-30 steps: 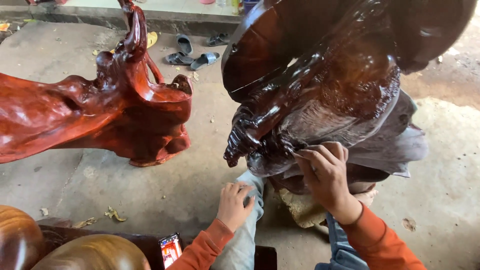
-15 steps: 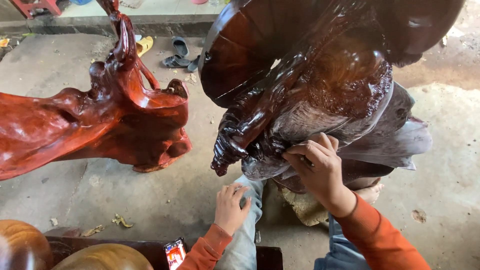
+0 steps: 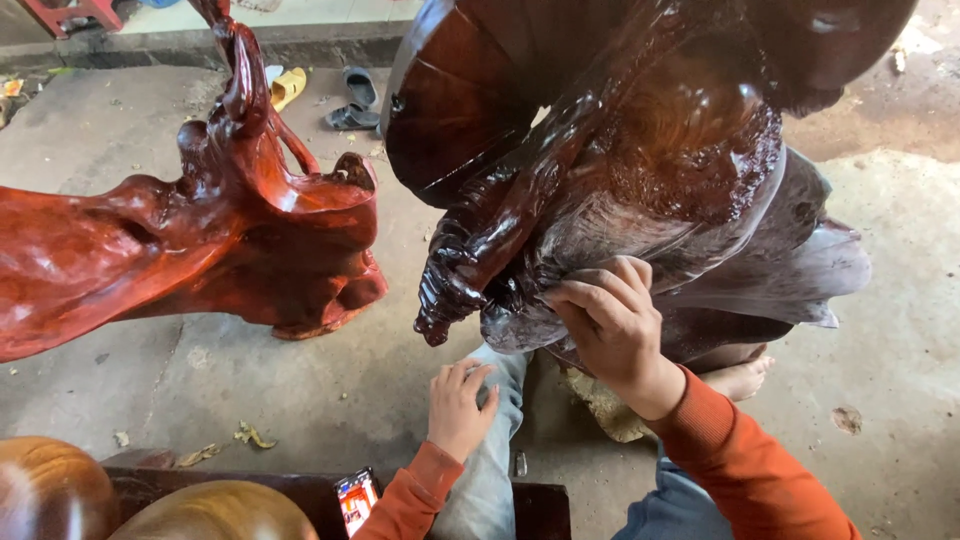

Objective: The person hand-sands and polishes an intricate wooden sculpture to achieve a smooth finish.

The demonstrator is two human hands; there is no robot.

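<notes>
The glossy carved wooden sculpture [image 3: 640,170] was very dark brown, nearly black, with reddish-brown grain showing where light struck it. The root-shaped carving [image 3: 200,250] to the left glowed bright orange-red. Both sleeves [image 3: 740,470] were orange, the jeans [image 3: 490,480] faded blue. The concrete floor [image 3: 300,390] was mottled grey. One sandal [image 3: 288,87] was yellow, the others [image 3: 355,100] dark grey.

Woodcarving workshop yard: glossy dark carving [image 3: 640,150], red root sculpture [image 3: 200,250], bare concrete floor [image 3: 250,390].
</notes>
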